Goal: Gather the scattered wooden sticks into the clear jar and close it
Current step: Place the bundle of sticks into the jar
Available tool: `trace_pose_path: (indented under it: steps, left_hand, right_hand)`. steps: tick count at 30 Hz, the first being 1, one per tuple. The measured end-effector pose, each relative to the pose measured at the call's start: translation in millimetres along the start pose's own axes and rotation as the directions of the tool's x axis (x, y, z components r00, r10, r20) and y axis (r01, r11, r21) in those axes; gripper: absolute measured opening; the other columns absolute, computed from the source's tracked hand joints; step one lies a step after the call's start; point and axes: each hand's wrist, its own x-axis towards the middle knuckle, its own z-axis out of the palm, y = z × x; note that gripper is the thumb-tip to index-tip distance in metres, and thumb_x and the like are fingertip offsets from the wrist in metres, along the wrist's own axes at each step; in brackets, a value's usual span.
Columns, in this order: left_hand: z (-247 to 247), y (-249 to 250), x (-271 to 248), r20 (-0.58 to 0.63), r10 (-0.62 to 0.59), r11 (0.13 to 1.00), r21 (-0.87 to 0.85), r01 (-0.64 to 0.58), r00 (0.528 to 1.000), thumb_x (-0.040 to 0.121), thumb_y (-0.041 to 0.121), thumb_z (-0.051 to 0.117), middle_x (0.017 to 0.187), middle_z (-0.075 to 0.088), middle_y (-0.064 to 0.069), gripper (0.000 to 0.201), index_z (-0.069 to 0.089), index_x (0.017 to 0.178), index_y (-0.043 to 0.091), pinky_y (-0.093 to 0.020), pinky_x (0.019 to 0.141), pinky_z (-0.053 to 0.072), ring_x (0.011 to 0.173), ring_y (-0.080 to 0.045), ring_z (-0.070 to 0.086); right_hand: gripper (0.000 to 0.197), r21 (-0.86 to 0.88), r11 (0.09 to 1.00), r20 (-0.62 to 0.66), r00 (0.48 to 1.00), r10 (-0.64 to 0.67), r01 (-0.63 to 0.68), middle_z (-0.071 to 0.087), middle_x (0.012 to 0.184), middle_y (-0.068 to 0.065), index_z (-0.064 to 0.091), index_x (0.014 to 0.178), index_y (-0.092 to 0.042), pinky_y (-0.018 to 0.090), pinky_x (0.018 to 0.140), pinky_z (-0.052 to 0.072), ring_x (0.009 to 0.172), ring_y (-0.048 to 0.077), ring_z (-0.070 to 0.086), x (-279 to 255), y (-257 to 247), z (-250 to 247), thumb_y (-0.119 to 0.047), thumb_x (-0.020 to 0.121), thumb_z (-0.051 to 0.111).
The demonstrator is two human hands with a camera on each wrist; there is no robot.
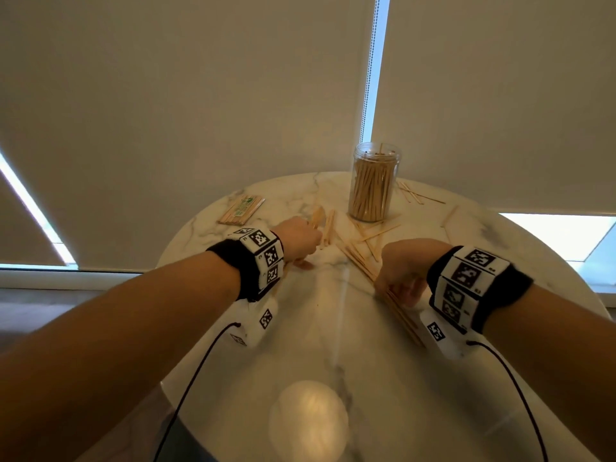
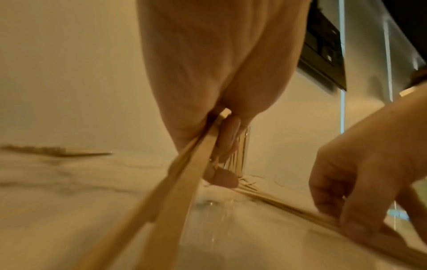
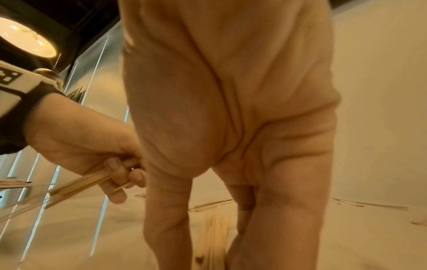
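The clear jar [image 1: 373, 181] stands open at the back of the round marble table [image 1: 333, 328], packed with upright wooden sticks. My left hand [image 1: 300, 240] is left of the jar and grips a few sticks [image 2: 191, 164], which run back under its wrist. My right hand [image 1: 396, 275] is nearer me, its fingers curled over a bundle of sticks [image 1: 405, 320] lying on the table; the left wrist view shows its fingertips [image 2: 346, 217] on them. Loose sticks [image 1: 363, 241] lie scattered between my hands and the jar. No lid is visible.
A wrapped pack of sticks [image 1: 240, 211] lies at the table's back left. More loose sticks [image 1: 413, 193] lie right of the jar, and a single stick [image 1: 449, 215] farther right. Window blinds hang close behind the table. A lamp's reflection [image 1: 308, 418] shines on the near tabletop.
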Motion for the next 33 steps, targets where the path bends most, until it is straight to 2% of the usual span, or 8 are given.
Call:
trace_pose_path:
  steps: [3, 6, 12, 16, 19, 25, 29, 33]
  left_hand:
    - [7, 8, -10, 0.012, -0.089, 0.923, -0.375, 0.087, 0.996, 0.103, 0.007, 0.042, 0.072, 0.049, -0.006, 0.015, 0.055, 0.094, 0.008, -0.035, 0.066, 0.061, 0.054, -0.012, 0.042]
    - [11, 9, -15, 0.004, -0.086, 0.847, -0.526, 0.076, 0.996, 0.106, 0.017, 0.041, 0.070, 0.047, -0.004, 0.019, 0.054, 0.093, 0.010, -0.034, 0.061, 0.062, 0.051, -0.010, 0.037]
    - [15, 5, -13, -0.048, -0.106, 0.809, -0.585, 0.058, 0.993, 0.105, 0.022, 0.044, 0.075, 0.054, -0.008, 0.031, 0.055, 0.078, 0.009, -0.033, 0.054, 0.060, 0.054, -0.012, 0.039]
    - [19, 0, -10, -0.059, -0.132, 0.787, -0.613, 0.068, 0.990, 0.104, 0.020, 0.046, 0.092, 0.054, -0.010, 0.029, 0.057, 0.081, 0.006, -0.034, 0.057, 0.061, 0.074, -0.017, 0.049]
    - [26, 2, -13, 0.000, -0.116, 0.727, -0.682, 0.085, 0.993, 0.109, 0.019, 0.038, 0.077, 0.054, -0.007, 0.028, 0.052, 0.087, 0.008, -0.029, 0.059, 0.055, 0.060, -0.013, 0.048]
    - [40, 0, -16, 0.074, -0.102, 0.747, -0.653, 0.125, 0.992, 0.109, 0.028, 0.037, 0.061, 0.036, 0.000, 0.031, 0.045, 0.083, 0.013, -0.020, 0.040, 0.028, 0.045, -0.010, 0.028]
    - [49, 4, -16, 0.065, -0.078, 0.796, -0.597, 0.101, 0.995, 0.108, 0.026, 0.041, 0.063, 0.036, -0.002, 0.030, 0.044, 0.081, 0.013, -0.023, 0.042, 0.030, 0.048, -0.012, 0.031]
    - [57, 18, -16, 0.051, -0.085, 0.799, -0.593, 0.099, 0.995, 0.105, 0.021, 0.038, 0.072, 0.043, -0.005, 0.022, 0.047, 0.088, 0.011, -0.025, 0.045, 0.032, 0.054, -0.014, 0.036]
  right_hand:
    - [0.021, 0.027, 1.000, -0.005, 1.000, -0.006, 0.006, 0.070, 0.091, 0.015, 0.064, 0.089, -0.001, 0.049, 0.083, 0.061, 0.090, 0.035, 0.074, -3, 0, 5, -0.020, 0.087, 0.073]
    - [0.024, 0.012, 1.000, -0.039, 0.999, -0.020, 0.020, 0.075, 0.097, 0.020, 0.070, 0.101, 0.005, 0.048, 0.086, 0.060, 0.092, 0.035, 0.074, -7, -3, 5, -0.014, 0.085, 0.074]
    - [0.026, -0.133, 0.991, -0.083, 0.996, -0.034, 0.023, 0.057, 0.067, 0.006, 0.055, 0.067, -0.008, 0.039, 0.089, 0.058, 0.084, 0.029, 0.067, -13, -4, 7, -0.013, 0.088, 0.069]
    - [0.030, -0.221, 0.975, -0.142, 0.989, -0.047, 0.015, 0.054, 0.068, 0.005, 0.050, 0.064, -0.010, 0.023, 0.056, 0.047, 0.085, 0.026, 0.063, -15, -3, 12, -0.009, 0.089, 0.067]
    - [0.031, -0.200, 0.979, -0.172, 0.983, -0.069, 0.033, 0.059, 0.078, 0.006, 0.049, 0.063, -0.010, 0.018, 0.052, 0.041, 0.097, 0.027, 0.070, -18, 1, 13, -0.008, 0.092, 0.060]
    - [0.019, 0.129, 0.992, -0.171, 0.985, 0.023, -0.001, 0.069, 0.057, 0.007, 0.065, 0.076, -0.002, 0.024, 0.051, 0.056, 0.049, 0.017, 0.068, -5, 20, 3, -0.014, 0.090, 0.064]
    - [0.013, 0.342, 0.932, -0.249, 0.968, -0.033, 0.120, 0.076, 0.081, 0.014, 0.072, 0.092, 0.002, 0.033, 0.070, 0.064, 0.073, 0.024, 0.076, -9, 30, -7, -0.010, 0.091, 0.067]
    - [0.007, 0.452, 0.835, -0.367, 0.918, -0.147, 0.314, 0.076, 0.083, 0.012, 0.072, 0.094, -0.004, 0.035, 0.071, 0.064, 0.074, 0.022, 0.076, -15, 19, -12, -0.010, 0.090, 0.069]
